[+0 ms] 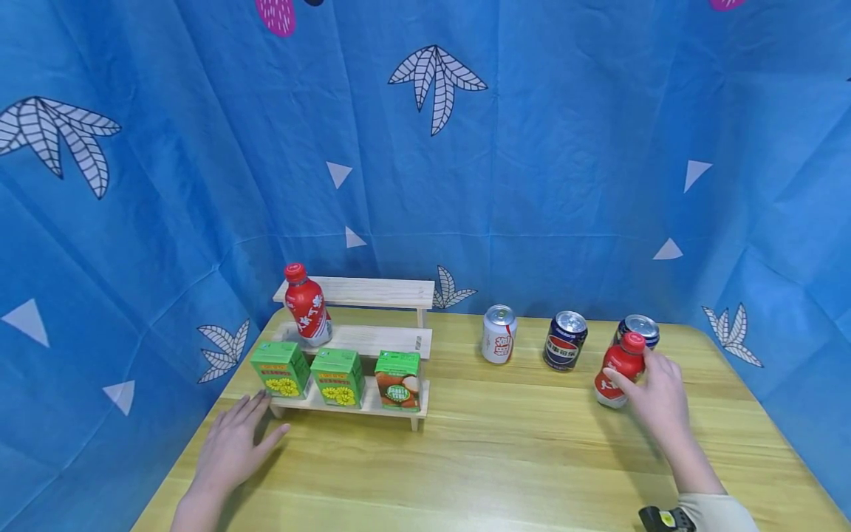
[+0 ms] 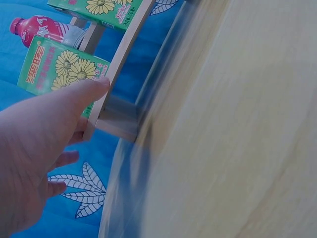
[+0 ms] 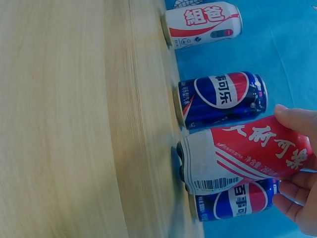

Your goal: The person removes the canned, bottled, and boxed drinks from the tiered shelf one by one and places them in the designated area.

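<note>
My right hand [image 1: 658, 395] grips a red cola bottle [image 3: 247, 151] around its upper part. In the head view the bottle tilts a little and overlaps a blue cola can [image 1: 640, 327] behind it. My left hand [image 1: 233, 447] is beside the front left corner of a small wooden tiered rack [image 1: 382, 341], fingers extended and holding nothing. On the rack's lowest tier stand two green drink cartons with yellow flowers, the left carton [image 1: 281, 367] and the middle carton [image 1: 337, 378], plus a green-and-brown carton [image 1: 399, 380]. Another red bottle [image 1: 309, 307] stands on the middle tier at the left.
A white can [image 1: 499, 334] and a second blue cola can [image 1: 565, 340] stand along the back of the wooden table [image 1: 505, 458]. A blue patterned curtain [image 1: 565, 148] encloses the back and both sides.
</note>
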A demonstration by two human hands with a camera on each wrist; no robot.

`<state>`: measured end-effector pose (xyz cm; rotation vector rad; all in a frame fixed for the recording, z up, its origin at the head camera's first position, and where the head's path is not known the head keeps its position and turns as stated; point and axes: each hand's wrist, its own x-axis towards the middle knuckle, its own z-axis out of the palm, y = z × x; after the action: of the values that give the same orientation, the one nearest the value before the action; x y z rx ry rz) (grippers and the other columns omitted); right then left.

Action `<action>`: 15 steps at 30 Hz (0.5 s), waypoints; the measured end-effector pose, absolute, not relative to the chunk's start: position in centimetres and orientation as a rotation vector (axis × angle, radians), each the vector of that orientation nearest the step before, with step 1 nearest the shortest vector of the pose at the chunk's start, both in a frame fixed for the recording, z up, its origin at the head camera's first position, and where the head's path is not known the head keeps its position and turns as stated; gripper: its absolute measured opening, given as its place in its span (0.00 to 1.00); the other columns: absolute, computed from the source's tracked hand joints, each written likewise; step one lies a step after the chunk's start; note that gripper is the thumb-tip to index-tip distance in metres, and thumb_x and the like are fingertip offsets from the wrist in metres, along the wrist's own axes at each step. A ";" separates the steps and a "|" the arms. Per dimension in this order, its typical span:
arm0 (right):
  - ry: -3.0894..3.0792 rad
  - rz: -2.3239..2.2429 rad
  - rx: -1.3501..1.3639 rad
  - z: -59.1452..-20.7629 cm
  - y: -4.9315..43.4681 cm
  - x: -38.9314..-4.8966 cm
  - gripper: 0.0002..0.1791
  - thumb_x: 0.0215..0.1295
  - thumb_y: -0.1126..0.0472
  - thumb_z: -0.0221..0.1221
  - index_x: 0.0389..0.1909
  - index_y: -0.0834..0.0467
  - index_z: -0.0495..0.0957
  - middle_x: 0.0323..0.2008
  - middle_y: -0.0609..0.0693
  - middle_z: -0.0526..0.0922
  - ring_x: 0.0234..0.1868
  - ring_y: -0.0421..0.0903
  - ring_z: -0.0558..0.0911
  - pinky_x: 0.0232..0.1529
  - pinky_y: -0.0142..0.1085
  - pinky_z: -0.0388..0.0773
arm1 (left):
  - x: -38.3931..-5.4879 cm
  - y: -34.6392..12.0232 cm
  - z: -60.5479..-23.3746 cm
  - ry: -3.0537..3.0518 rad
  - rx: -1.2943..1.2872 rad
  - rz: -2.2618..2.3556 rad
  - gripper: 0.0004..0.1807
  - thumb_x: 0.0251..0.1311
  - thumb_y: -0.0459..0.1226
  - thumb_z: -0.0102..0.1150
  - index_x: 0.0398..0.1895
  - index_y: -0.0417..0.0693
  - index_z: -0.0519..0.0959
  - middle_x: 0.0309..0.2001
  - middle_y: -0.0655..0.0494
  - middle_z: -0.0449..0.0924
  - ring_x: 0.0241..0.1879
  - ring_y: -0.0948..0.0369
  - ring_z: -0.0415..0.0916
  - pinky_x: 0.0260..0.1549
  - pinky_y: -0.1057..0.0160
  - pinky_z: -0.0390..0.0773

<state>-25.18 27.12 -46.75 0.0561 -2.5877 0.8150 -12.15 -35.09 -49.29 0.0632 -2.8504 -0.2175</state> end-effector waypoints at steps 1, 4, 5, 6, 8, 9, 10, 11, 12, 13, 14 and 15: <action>-2.585 0.817 0.054 -46.8 27.2 -25.2 0.35 0.61 0.50 0.66 0.56 0.73 0.68 0.48 0.72 0.74 0.51 0.66 0.66 0.48 0.60 0.68 | -12.2 -35.1 -49.2 -2.853 0.065 -0.216 0.41 0.62 0.60 0.55 0.67 0.37 0.68 0.68 0.37 0.67 0.68 0.35 0.61 0.66 0.31 0.56; -2.582 0.824 0.050 -47.0 27.3 -25.3 0.33 0.61 0.50 0.66 0.55 0.72 0.68 0.48 0.72 0.74 0.51 0.66 0.67 0.48 0.60 0.67 | -12.1 -35.1 -49.2 -2.859 0.071 -0.211 0.41 0.62 0.60 0.55 0.67 0.37 0.68 0.68 0.37 0.67 0.68 0.35 0.61 0.66 0.31 0.56; -2.583 0.827 0.048 -47.1 27.3 -25.3 0.33 0.61 0.50 0.66 0.54 0.72 0.69 0.48 0.72 0.74 0.51 0.66 0.67 0.48 0.60 0.67 | -12.1 -35.0 -49.1 -2.858 0.072 -0.210 0.41 0.62 0.60 0.56 0.67 0.37 0.69 0.68 0.36 0.67 0.67 0.35 0.61 0.66 0.31 0.57; -2.584 0.831 0.047 -47.1 27.3 -25.3 0.33 0.61 0.50 0.66 0.54 0.72 0.69 0.48 0.72 0.74 0.50 0.66 0.67 0.47 0.60 0.68 | -12.1 -35.0 -49.1 -2.856 0.073 -0.209 0.41 0.62 0.60 0.56 0.66 0.36 0.69 0.68 0.36 0.67 0.67 0.35 0.61 0.66 0.30 0.57; -2.590 0.835 0.045 -47.2 27.4 -25.2 0.33 0.61 0.50 0.66 0.54 0.72 0.69 0.49 0.73 0.74 0.51 0.66 0.66 0.47 0.60 0.68 | -12.0 -34.9 -49.1 -2.849 0.073 -0.211 0.41 0.62 0.59 0.56 0.66 0.37 0.69 0.68 0.36 0.67 0.67 0.35 0.61 0.65 0.31 0.58; -2.594 0.839 0.042 -47.2 27.4 -25.2 0.33 0.61 0.50 0.66 0.54 0.73 0.69 0.49 0.73 0.74 0.51 0.67 0.66 0.47 0.60 0.68 | -12.0 -34.8 -49.1 -2.846 0.073 -0.213 0.41 0.61 0.59 0.57 0.66 0.36 0.70 0.68 0.36 0.68 0.67 0.35 0.62 0.65 0.30 0.58; -2.598 0.845 0.038 -47.2 27.4 -25.2 0.33 0.61 0.50 0.66 0.54 0.73 0.69 0.49 0.73 0.74 0.51 0.67 0.66 0.47 0.60 0.68 | -12.0 -34.8 -49.1 -2.843 0.072 -0.213 0.41 0.61 0.59 0.57 0.65 0.36 0.70 0.67 0.36 0.68 0.67 0.35 0.62 0.65 0.30 0.58; -2.601 0.853 0.033 -47.3 27.5 -25.2 0.33 0.61 0.50 0.65 0.55 0.72 0.68 0.50 0.73 0.74 0.51 0.67 0.66 0.48 0.61 0.68 | -12.0 -34.7 -49.1 -2.843 0.076 -0.216 0.41 0.61 0.59 0.57 0.66 0.36 0.70 0.68 0.36 0.68 0.67 0.35 0.62 0.65 0.31 0.58; -2.605 0.858 0.030 -47.2 27.5 -25.2 0.33 0.61 0.50 0.65 0.55 0.73 0.68 0.51 0.74 0.73 0.52 0.67 0.66 0.48 0.61 0.68 | -12.0 -34.7 -49.1 -2.845 0.079 -0.218 0.41 0.61 0.59 0.57 0.66 0.36 0.70 0.68 0.36 0.67 0.67 0.35 0.61 0.66 0.31 0.57; -2.609 0.859 0.029 -47.2 27.5 -25.2 0.34 0.62 0.50 0.65 0.56 0.73 0.68 0.51 0.74 0.73 0.52 0.67 0.66 0.49 0.61 0.68 | -12.0 -34.7 -49.1 -2.847 0.081 -0.219 0.41 0.62 0.59 0.56 0.66 0.36 0.69 0.68 0.36 0.67 0.68 0.35 0.61 0.66 0.31 0.57; -2.614 0.864 0.029 -47.2 27.5 -25.3 0.34 0.62 0.50 0.65 0.56 0.73 0.68 0.52 0.74 0.73 0.52 0.68 0.66 0.49 0.62 0.67 | -12.0 -34.8 -49.2 -2.853 0.084 -0.218 0.41 0.62 0.60 0.56 0.66 0.36 0.69 0.68 0.36 0.67 0.68 0.35 0.61 0.66 0.31 0.57; -2.618 0.869 0.028 -47.1 27.5 -25.3 0.34 0.62 0.49 0.65 0.56 0.72 0.67 0.52 0.74 0.73 0.53 0.68 0.66 0.49 0.62 0.67 | -12.0 -34.8 -49.2 -2.857 0.087 -0.220 0.42 0.62 0.60 0.56 0.66 0.36 0.69 0.68 0.36 0.66 0.68 0.35 0.60 0.66 0.31 0.56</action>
<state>-25.28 27.53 -47.13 0.0283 -2.6183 0.8691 -12.04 -34.82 -49.16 0.0869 -2.8566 -0.2199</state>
